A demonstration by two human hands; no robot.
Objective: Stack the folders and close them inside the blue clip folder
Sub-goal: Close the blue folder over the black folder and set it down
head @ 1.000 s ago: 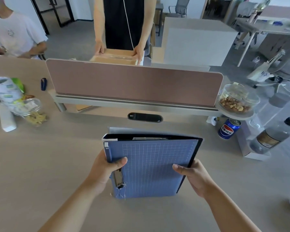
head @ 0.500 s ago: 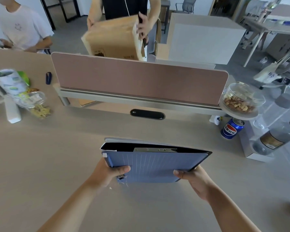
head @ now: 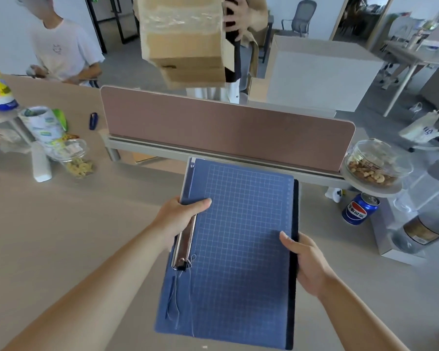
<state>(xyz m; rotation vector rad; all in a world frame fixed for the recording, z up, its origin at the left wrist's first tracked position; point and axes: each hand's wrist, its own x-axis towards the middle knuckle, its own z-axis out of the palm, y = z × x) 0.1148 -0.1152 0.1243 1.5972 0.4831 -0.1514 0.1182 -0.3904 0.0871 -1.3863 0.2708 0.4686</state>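
Observation:
The blue clip folder point(head: 241, 249), with a white grid on its cover, is held up over the desk, cover facing me. A metal clip bar point(head: 184, 243) runs down its left edge, with loose threads hanging below it. My left hand point(head: 179, 219) grips the left edge at the clip, thumb on the cover. My right hand point(head: 306, 262) holds the dark right edge. A black edge point(head: 293, 262) of something inside or behind the cover shows on the right; the other folders are hidden.
A pink desk divider point(head: 226, 130) stands behind the folder. On the right are a Pepsi can point(head: 360, 209), a bowl of nuts point(head: 375, 163) and a bottle point(head: 423, 229). Snack jars point(head: 74, 158) sit at left. Beyond, a person holds a cardboard box point(head: 185, 39).
The folder went from lying nearly flat to raised and tilted toward me, now filling much more of the view. The person behind lifted the cardboard box higher.

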